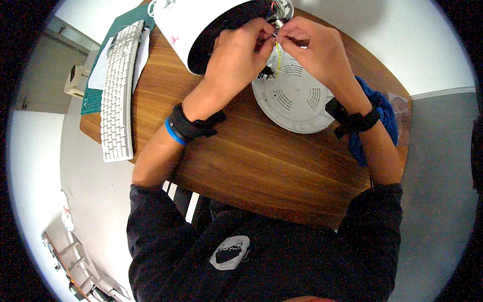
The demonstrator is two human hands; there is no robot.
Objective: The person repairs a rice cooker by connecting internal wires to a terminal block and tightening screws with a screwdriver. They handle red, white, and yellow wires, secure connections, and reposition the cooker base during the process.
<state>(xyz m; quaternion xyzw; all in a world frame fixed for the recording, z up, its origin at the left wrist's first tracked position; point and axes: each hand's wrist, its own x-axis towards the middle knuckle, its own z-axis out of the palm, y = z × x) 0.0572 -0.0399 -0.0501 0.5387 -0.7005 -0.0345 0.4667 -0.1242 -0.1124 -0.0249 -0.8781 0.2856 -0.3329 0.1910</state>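
A white appliance housing (176,25) with a floral print lies tilted at the far side of the table, its dark open end facing me. Thin wires and small metal parts (277,21) show at its right rim. My left hand (239,53) is closed in a pinch beside that opening; what its fingertips hold is too small to make out. Facing it, my right hand (319,50) pinches at the upper end of a yellow wire (278,58). The wire hangs down to a round white vented base cover (298,108), which lies flat beneath my hands.
A white keyboard (116,95) lies at the left on white paper and a green cutting mat (91,102). Blue cloth (387,116) sits at the table's right edge near my right forearm, next to clear plastic (401,108). The wooden table (241,161) has a curved far edge.
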